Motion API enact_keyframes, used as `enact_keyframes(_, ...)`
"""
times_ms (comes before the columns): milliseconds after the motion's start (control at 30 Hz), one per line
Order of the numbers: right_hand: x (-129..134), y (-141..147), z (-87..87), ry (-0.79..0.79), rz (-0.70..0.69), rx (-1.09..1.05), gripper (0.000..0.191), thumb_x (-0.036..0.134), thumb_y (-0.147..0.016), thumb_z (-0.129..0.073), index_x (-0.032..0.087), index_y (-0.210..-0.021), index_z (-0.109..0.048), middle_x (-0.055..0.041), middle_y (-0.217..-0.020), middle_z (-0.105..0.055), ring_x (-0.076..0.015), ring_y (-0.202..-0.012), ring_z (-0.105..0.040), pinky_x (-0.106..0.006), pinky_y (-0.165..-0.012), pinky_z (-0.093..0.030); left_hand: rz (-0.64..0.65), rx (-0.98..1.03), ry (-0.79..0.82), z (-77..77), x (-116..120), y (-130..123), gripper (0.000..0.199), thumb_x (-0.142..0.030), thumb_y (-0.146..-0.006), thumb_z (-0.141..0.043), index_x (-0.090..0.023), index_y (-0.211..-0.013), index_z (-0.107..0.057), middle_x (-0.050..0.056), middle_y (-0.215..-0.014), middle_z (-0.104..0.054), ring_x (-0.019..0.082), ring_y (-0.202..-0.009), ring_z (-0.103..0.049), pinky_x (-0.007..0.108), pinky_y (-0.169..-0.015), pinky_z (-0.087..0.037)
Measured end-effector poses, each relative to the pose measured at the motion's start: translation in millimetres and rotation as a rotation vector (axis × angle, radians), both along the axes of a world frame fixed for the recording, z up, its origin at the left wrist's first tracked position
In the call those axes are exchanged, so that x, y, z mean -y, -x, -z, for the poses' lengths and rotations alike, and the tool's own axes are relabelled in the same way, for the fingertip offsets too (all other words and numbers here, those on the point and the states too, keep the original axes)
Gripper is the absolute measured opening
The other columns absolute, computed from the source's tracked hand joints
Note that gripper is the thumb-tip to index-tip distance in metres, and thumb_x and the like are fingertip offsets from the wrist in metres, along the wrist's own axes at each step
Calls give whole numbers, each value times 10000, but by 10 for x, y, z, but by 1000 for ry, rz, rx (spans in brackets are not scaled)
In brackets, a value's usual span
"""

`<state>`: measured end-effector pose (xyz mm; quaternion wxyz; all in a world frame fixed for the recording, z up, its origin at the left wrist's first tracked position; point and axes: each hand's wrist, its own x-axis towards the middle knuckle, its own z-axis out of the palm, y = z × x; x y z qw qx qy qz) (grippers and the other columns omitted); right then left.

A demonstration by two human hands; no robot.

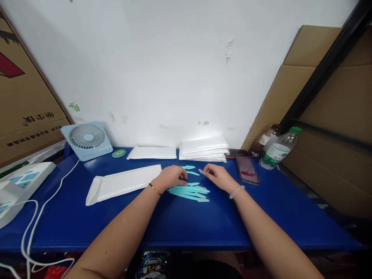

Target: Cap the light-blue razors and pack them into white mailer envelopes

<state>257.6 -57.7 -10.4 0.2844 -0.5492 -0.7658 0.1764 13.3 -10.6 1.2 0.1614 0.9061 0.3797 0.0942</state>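
Note:
Several teal eyebrow razors [188,192] lie in a loose fan on the blue table, close below my left hand [172,176]. The fingers of that hand are curled in, with a teal razor [193,173] sticking out from them to the right; the grip itself is partly hidden. Another teal razor [189,167] shows just beyond the fingertips. My right hand [217,176] pinches a small clear plastic cap [201,171] between thumb and fingers, a short gap from the razor tips. Left of my left hand lies a white padded mailer [124,184].
A stack of white mailers [203,149] and a single mailer [152,152] lie along the wall. On the right are a phone [247,168] and plastic bottles [279,151]. A blue fan [88,140], power strip [24,186] and white cables occupy the left.

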Motion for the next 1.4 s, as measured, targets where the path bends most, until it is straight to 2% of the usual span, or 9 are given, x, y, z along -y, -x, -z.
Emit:
enact_keyframes(100,21,4,-33,7,-20,13,120,278,-839,-525,196,-823,-611,4,-713,-605,-129,-629,-525,-239,-584,-388,31,-7,23,-24,19,-8,196,-393,-659,-702,-249,-792,-695,-11,-787,-673,142,-683,-586,217,-508,-314)
enact_keyframes(200,35,-15,-57,-22,-52,36,109,268,-817,-563,192,-785,-634,-13,-769,-594,-132,-668,-536,-248,-627,-410,45,-13,-10,-38,35,-32,66,-247,-699,-627,-242,-719,-689,-19,-692,-668,132,-627,-576,225,-506,-306)
enact_keyframes(300,44,-27,-54,-18,-83,61,109,265,-804,-592,191,-762,-660,-23,-805,-583,-130,-680,-544,-249,-642,-420,36,-3,-76,-35,33,-48,114,-180,-691,-579,-227,-668,-681,-7,-652,-658,137,-602,-567,236,-512,-306)
enact_keyframes(733,22,152,80,32,-102,70,93,221,-770,-609,201,-706,-674,-12,-747,-598,-127,-640,-535,-246,-580,-402,33,-10,-114,-9,57,-96,126,-212,-713,-548,-219,-705,-674,14,-710,-680,152,-637,-571,236,-529,-306)
enact_keyframes(900,59,117,8,102,-154,-1,104,251,-770,-613,208,-718,-691,-11,-738,-632,-136,-643,-558,-257,-593,-418,92,7,-33,3,82,-148,143,-267,-775,-558,-227,-777,-696,13,-742,-687,149,-650,-584,230,-546,-342)
enact_keyframes(967,61,5,-58,82,-117,-19,119,277,-776,-607,210,-765,-704,-21,-758,-653,-150,-670,-574,-268,-621,-433,79,22,-44,13,62,-138,165,-322,-802,-557,-234,-793,-696,13,-766,-681,158,-676,-592,233,-566,-372)
enact_keyframes(1133,-8,-262,-88,-115,192,93,156,266,-797,-550,201,-776,-690,-45,-822,-663,-171,-707,-577,-284,-664,-427,-75,88,-241,78,-60,-59,194,-308,-823,-553,-218,-939,-679,52,-990,-648,204,-899,-585,272,-747,-443)
enact_keyframes(1300,-70,-129,47,-76,250,252,166,347,-776,-607,197,-824,-661,-44,-796,-664,-180,-714,-592,-275,-639,-399,-94,23,-239,128,-142,-28,160,-304,-796,-598,-205,-885,-687,63,-946,-640,213,-917,-564,289,-793,-437)
enact_keyframes(1400,-67,5,65,-75,263,386,112,288,-774,-604,191,-815,-641,-57,-810,-668,-187,-721,-598,-278,-636,-382,-98,11,-215,121,-142,-36,118,-284,-793,-597,-200,-792,-681,56,-879,-645,208,-874,-567,285,-766,-435)
